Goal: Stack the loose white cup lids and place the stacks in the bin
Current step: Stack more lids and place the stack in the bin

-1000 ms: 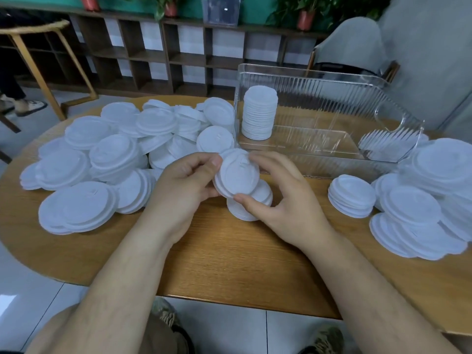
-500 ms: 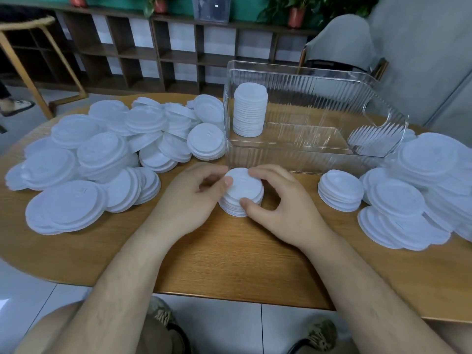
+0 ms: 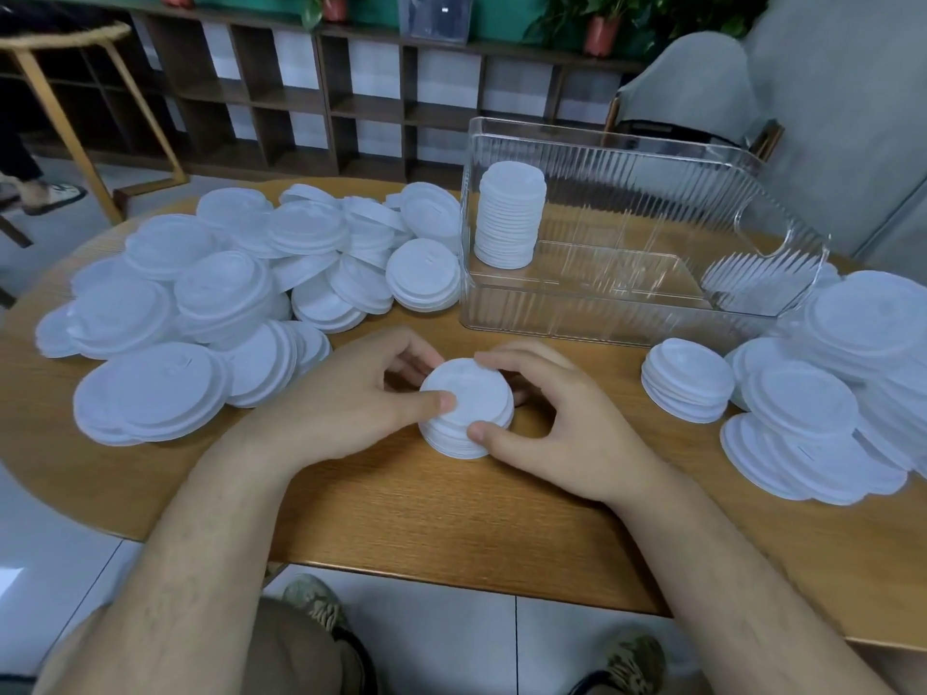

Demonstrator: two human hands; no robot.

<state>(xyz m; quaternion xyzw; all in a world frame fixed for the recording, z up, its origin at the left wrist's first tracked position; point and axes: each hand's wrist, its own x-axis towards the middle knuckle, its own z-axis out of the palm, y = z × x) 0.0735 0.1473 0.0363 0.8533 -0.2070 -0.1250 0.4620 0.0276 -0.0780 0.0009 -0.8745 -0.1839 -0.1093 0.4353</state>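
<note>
A short stack of white cup lids [image 3: 469, 403] stands on the wooden table [image 3: 451, 524] in front of me. My left hand [image 3: 351, 398] grips it from the left, thumb on its near rim. My right hand [image 3: 557, 423] grips it from the right, fingers curled over the far rim. Behind it stands a clear ribbed bin [image 3: 627, 233] with one tall stack of lids [image 3: 509, 215] in its left end. Loose lids lie heaped at the left [image 3: 225, 303] and at the right [image 3: 842, 383].
A small separate stack of lids [image 3: 687, 386] sits right of my hands, near the bin's front wall. A dark shelf unit and potted plants stand behind the table, a grey chair at the back right. The table's near edge runs just below my wrists.
The lids I held tilted up between both hands have come down onto the small pile on the table, forming one stack that both hands now grip.
</note>
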